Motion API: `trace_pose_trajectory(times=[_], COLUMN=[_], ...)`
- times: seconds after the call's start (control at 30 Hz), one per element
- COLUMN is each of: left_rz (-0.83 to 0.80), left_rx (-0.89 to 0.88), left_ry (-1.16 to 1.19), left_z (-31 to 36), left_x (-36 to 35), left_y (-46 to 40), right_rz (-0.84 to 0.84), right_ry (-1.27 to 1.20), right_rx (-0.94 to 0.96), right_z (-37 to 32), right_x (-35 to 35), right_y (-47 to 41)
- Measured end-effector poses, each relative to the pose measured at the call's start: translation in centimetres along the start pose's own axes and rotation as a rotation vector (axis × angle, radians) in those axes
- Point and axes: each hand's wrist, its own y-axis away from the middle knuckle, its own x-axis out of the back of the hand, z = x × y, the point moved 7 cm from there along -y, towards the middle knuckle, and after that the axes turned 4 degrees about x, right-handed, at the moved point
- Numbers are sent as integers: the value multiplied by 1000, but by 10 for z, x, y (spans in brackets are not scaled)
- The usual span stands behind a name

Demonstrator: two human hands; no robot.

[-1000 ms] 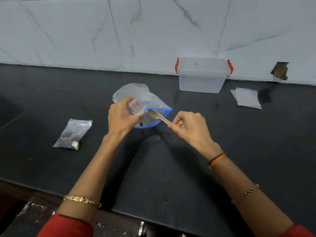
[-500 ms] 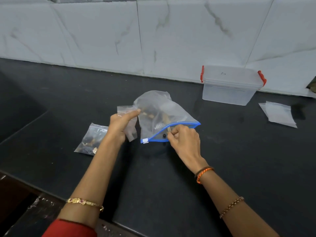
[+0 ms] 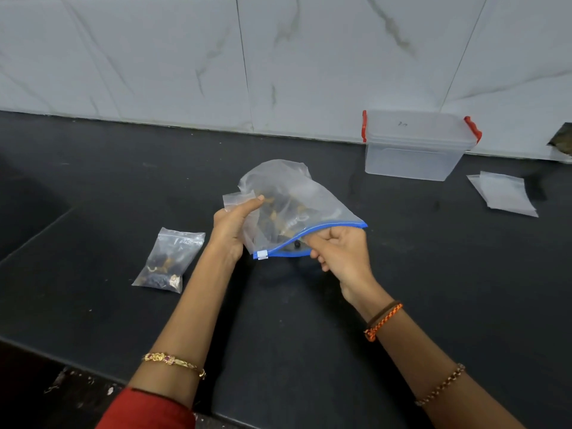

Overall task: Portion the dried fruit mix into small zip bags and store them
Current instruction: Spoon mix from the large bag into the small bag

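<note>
A large clear bag (image 3: 312,196) with a blue zip edge (image 3: 335,226) lies on the black counter, and dried fruit shows through it. My right hand (image 3: 343,255) is at its open mouth, fingers curled round a wooden spoon's handle; the spoon reaches into the bag and is mostly hidden. My left hand (image 3: 230,227) pinches a small empty zip bag (image 3: 236,200) against the large bag's left side. A small filled zip bag (image 3: 168,258) lies flat to the left, apart from both hands.
A clear lidded box with red clips (image 3: 414,147) stands against the tiled wall at the back right. A stack of empty small bags (image 3: 504,193) lies to its right. The black counter (image 3: 433,289) ends at a front edge near me; a recess drops off at far left.
My right hand has pushed the spoon from outside the bag's mouth down into the large bag. My left hand has drawn the small empty bag off to the large bag's left side.
</note>
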Motion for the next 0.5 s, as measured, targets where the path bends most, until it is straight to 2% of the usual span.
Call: trace_pose_trajectory(times=[0.23,0.4,0.5], left_rz=[51,96,47], left_rx=[-175,-473,-575], left_ry=[-129,-595,-931], left_z=[10,18,5], left_x=[5,-8,-31], left_y=[16,61,85], right_rz=[163,230,232], right_ry=[-135,-310,-397], right_rx=[-26,-122,-186], right_z=[4,14,18], right_x=[40,60,63], right_y=[8,16,19])
